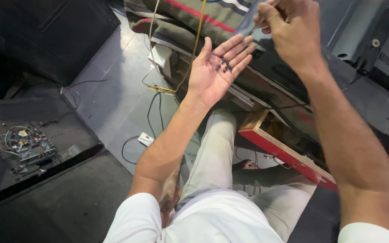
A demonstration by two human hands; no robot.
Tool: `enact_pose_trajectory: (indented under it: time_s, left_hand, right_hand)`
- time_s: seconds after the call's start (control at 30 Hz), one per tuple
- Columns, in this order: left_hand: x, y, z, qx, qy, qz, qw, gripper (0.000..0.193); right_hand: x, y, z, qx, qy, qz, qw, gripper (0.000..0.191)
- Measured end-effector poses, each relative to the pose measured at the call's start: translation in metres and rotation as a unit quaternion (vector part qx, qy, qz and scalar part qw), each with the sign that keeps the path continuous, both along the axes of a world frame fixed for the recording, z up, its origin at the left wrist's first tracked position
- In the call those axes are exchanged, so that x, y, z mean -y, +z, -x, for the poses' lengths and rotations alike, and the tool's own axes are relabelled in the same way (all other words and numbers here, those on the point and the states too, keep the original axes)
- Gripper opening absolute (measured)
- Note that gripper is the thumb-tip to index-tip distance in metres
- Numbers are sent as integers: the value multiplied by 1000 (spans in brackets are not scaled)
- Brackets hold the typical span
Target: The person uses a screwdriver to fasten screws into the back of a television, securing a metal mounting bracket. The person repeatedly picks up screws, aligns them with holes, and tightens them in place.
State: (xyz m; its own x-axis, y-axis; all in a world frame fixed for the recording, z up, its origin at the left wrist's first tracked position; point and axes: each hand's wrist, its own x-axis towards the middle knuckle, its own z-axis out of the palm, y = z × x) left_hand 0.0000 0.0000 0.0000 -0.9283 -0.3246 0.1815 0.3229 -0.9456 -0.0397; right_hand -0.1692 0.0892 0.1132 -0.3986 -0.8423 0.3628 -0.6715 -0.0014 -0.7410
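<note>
Grey concrete floor is seen in the middle left of the frame, and dark panels are laid around it. On the panel at the lower left, a green circuit board with thin coloured wires is placed. A white adapter with a black cable is lying on the floor near the centre. At the top centre a folded striped cloth is seen, and a yellow cable is hanging down in front of it, beside a white plug block. A wooden edge painted red runs from the centre to the lower right, under a large dark television back. The left hand is held flat and fully open in the upper centre, palm turned up, and a few small black screws are resting on the base of its fingers. The right hand is raised at the upper right, just beside the left fingertips; its fingers are pinched closed on a thin metal tool, of which only a short part is visible. It cannot be told whether a screw is also kept in this pinch. Light trousers and white sleeves are seen at the bottom of the frame.
</note>
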Motion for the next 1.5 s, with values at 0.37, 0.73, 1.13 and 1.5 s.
enact_pose_trajectory:
  time_s: [0.37, 0.73, 1.13, 1.5]
  left_hand:
    - [-1, 4, 13, 40, 41, -6, 998, 62]
    - [-26, 57, 95, 29, 14, 43, 999, 62]
    - [-88, 114, 151, 100, 1, 8, 995, 74]
    - [-116, 76, 124, -80, -54, -3, 995, 82]
  right_hand:
    - [-9, 12, -2, -26, -6, 24, 999, 16]
    - [-121, 59, 58, 58, -73, 194, 976, 16]
    - [-173, 55, 45, 118, -98, 206, 966, 25]
    - [-165, 66, 3, 8, -100, 159, 982, 21]
